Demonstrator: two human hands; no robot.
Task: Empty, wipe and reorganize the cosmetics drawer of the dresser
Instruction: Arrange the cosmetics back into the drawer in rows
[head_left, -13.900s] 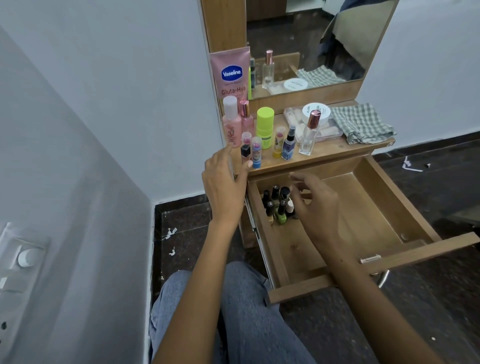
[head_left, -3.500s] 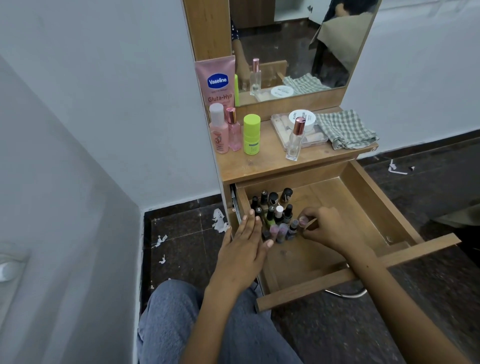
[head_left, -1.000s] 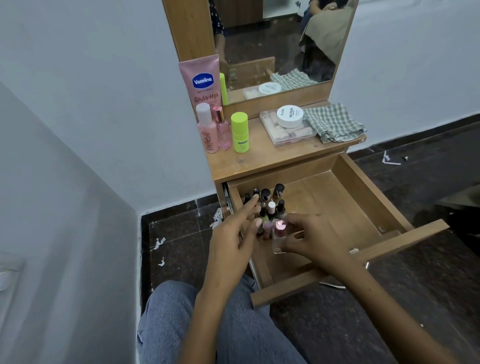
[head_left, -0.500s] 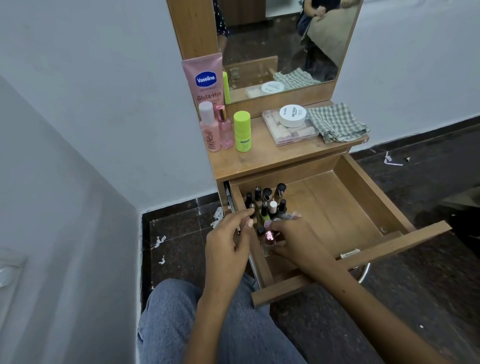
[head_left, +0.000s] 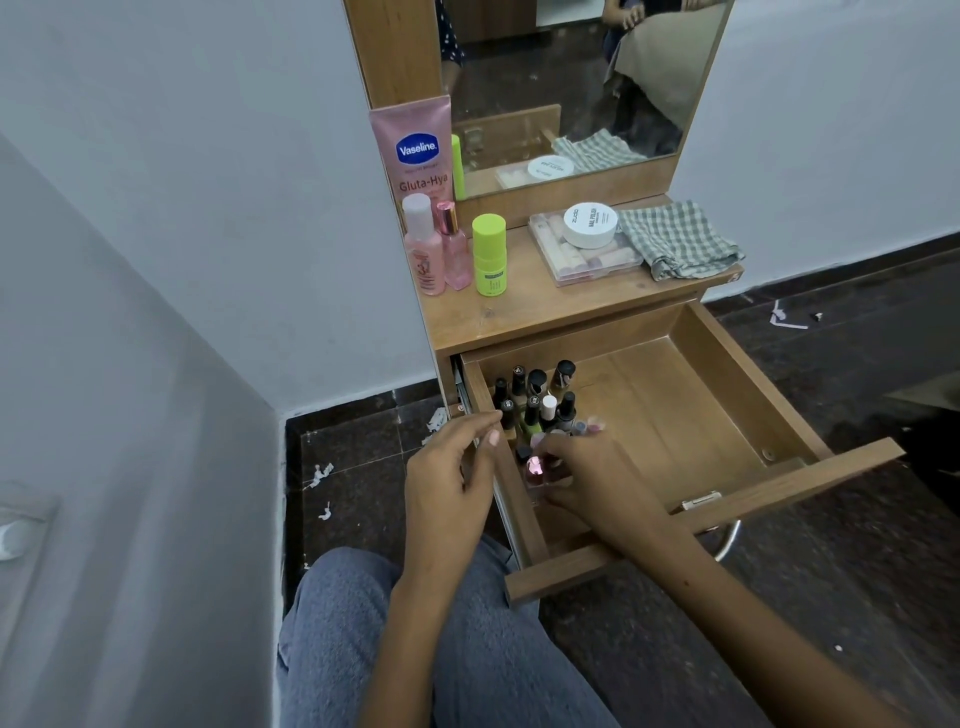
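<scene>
The wooden drawer is pulled out from the dresser. Several small nail polish bottles stand packed in its back-left corner. My right hand is inside the drawer at the left wall, holding a clear perfume bottle with a pink metallic cap just in front of those bottles. My left hand hovers over the drawer's left edge with its fingers loosely apart and nothing in it.
On the dresser top stand a Vaseline tube, two pink bottles, a lime green bottle, a clear case with a white jar on it, and a checked cloth. Paper scraps litter the dark floor.
The perfume bottle left the dresser top and now sits low in the drawer in my right hand, nearer the left wall. My left hand has drawn back slightly from the bottles.
</scene>
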